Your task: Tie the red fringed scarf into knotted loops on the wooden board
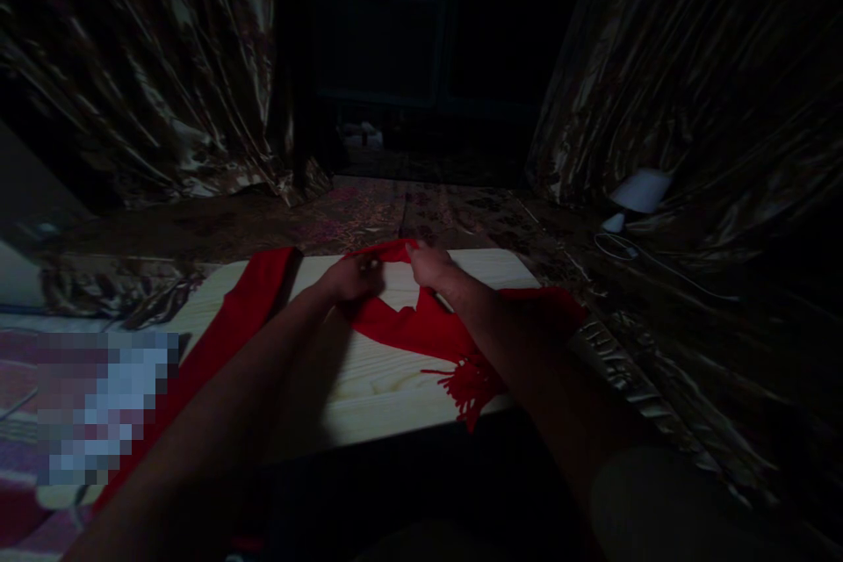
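A red scarf [421,329] with a fringed end lies looped over a pale wooden tabletop [375,378]. At the far side of the loop, my right hand [429,267] is closed with its thumb and fingers pinching the cloth. My left hand [356,277] is curled on the loop's left side, closed on the cloth; its fingertips are dim and hard to make out. The fringe [471,386] spreads near the table's front edge, below my right forearm. Another length of red cloth [254,299] runs down the table's left side, partly behind my left arm; whether it joins the scarf is hidden.
A small white lamp [642,190] with a loose cord [685,272] stands on the patterned covering at the right. Long patterned curtains [217,61] hang on both sides of a dark window. Pinkish cloth [19,378] and a blurred-out patch lie at the left.
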Demonstrator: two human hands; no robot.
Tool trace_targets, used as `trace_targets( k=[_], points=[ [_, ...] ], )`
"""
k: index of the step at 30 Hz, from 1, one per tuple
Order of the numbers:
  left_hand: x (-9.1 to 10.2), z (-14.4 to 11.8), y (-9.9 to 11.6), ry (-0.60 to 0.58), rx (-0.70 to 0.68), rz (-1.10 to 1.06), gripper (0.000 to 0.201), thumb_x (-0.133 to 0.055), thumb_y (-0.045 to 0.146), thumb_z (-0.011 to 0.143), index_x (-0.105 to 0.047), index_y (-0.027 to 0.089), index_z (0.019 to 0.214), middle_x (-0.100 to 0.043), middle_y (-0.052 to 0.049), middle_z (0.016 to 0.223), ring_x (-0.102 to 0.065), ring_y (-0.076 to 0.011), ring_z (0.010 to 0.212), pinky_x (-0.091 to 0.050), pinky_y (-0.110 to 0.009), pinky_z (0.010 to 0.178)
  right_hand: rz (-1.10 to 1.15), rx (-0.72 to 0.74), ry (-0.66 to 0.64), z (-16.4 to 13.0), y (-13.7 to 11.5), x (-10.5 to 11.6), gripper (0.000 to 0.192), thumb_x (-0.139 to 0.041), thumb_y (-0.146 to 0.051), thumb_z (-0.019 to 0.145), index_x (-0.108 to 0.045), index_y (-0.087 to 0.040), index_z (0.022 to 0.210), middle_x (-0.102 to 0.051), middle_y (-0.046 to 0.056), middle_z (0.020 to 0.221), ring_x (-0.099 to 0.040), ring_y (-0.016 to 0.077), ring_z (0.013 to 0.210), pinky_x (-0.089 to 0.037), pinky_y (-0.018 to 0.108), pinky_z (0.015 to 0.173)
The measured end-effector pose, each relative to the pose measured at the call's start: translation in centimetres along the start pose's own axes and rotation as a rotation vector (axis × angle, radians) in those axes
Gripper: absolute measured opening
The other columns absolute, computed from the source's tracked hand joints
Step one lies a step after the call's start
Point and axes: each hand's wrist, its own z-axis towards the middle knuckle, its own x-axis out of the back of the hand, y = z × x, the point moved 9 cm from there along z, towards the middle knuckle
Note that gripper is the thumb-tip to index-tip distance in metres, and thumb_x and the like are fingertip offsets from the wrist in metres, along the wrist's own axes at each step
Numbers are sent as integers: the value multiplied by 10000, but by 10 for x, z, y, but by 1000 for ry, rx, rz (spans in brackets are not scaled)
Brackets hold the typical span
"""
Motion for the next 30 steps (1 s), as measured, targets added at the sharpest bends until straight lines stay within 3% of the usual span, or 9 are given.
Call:
trace_targets(
  k=[3,5,9,13,16,20,24,27,30],
  points=[
    [4,0,14,106,-60,23,717,-627,347,811,-473,140,1480,-499,-146,1507,-513,-290,1338,-411,-330,1097,-16,-89,39,-4,4,7,623,-363,-116,953,-289,-120,1571,-376,255,1549,-635,292,1184,-528,395,934],
    [2,-5,24,111,-95,17,649,-621,341,817,-540,147,1430,-497,-129,1514,-477,-296,1376,-384,-340,1130,-25,-71,-36,-7,0,3,553,-406,-139,955,-412,-118,1507,-484,247,1474,-631,296,1193,-527,393,932],
    [-15,-32,54,-60,-289,-146,589,-570,437,863,-583,206,1405,-643,-79,1364,-618,-243,1218,-461,-310,1046,-4,-28,-120,-21,-2,5,410,-567,-202,900,-623,-172,1304,-657,179,1297,-653,271,1153,-521,335,903],
    [-30,-71,73,-179,-434,-217,631,-589,511,857,-571,244,1429,-551,-86,1475,-523,-253,1344,-370,-362,1140,35,25,-39,-54,7,27,414,-528,-433,947,-706,-127,1160,-711,206,1178,-677,296,1083,-509,327,845],
    [-46,-86,70,-220,-376,-91,681,-548,600,876,-485,319,1494,-364,-83,1606,-278,-331,1500,-137,-585,1208,64,142,-288,-91,14,12,538,-671,-603,806,-748,-132,1055,-740,202,1075,-703,311,956,-499,325,745],
    [-63,-87,65,-199,-276,18,718,-416,639,929,-312,346,1577,-177,-78,1668,-105,-364,1540,6,-719,1146,13,228,-483,-131,29,-9,469,-834,-479,632,-762,-181,986,-757,127,1001,-706,282,870,-471,312,708],
    [-69,-86,70,-176,-251,66,759,-372,656,932,-244,321,1601,-136,-87,1673,-74,-372,1542,27,-724,1139,50,248,-331,-136,28,11,181,-729,-303,753,-743,-188,892,-753,98,945,-686,229,858,-444,274,723],
    [-68,-86,71,-175,-245,56,773,-393,657,922,-259,308,1599,-134,-88,1672,-74,-372,1542,38,-716,1141,312,194,-117,-128,17,49,196,-601,-261,857,-706,-177,999,-742,66,965,-658,189,846,-441,248,733],
    [-62,-82,62,-164,-220,-47,621,-323,559,972,-437,296,1524,-275,-81,1642,-173,-334,1531,-4,-678,1169,592,155,8,-122,-6,66,248,-549,-257,906,-664,-165,1106,-726,44,1014,-644,183,887,-461,257,789]
  ],
)
